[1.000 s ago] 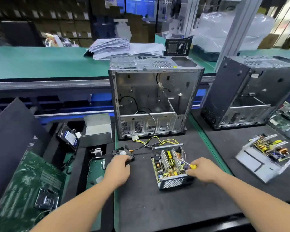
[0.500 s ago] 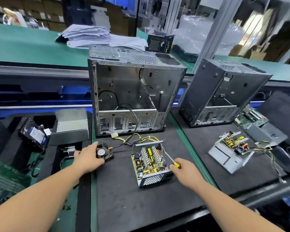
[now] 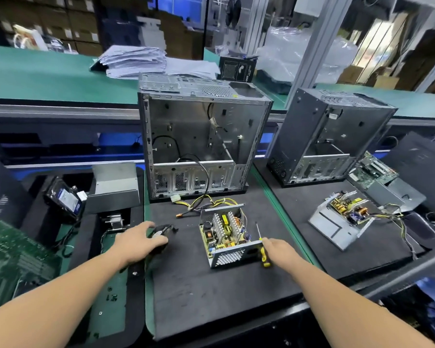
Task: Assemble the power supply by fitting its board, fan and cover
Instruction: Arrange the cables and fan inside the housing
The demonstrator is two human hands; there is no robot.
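The open power supply case (image 3: 232, 256) sits on the black mat, its yellow-green board (image 3: 224, 231) with heatsinks inside and yellow cables trailing behind it. My left hand (image 3: 136, 241) grips the small black fan (image 3: 161, 233) just left of the case. My right hand (image 3: 278, 249) holds a yellow-handled screwdriver (image 3: 261, 243) at the case's right front corner, shaft pointing away from me. A grey metal cover (image 3: 114, 185) stands at the back left.
An open computer chassis (image 3: 201, 144) stands behind the power supply, a second chassis (image 3: 329, 139) to its right. Another open power supply (image 3: 347, 214) lies on the right mat. A green circuit board (image 3: 13, 257) and a hard drive (image 3: 65, 199) lie at left.
My left hand has closed round the fan and drawn it slightly nearer. My right hand slid with the screwdriver from over the board to the case's right front corner. The camera shifted.
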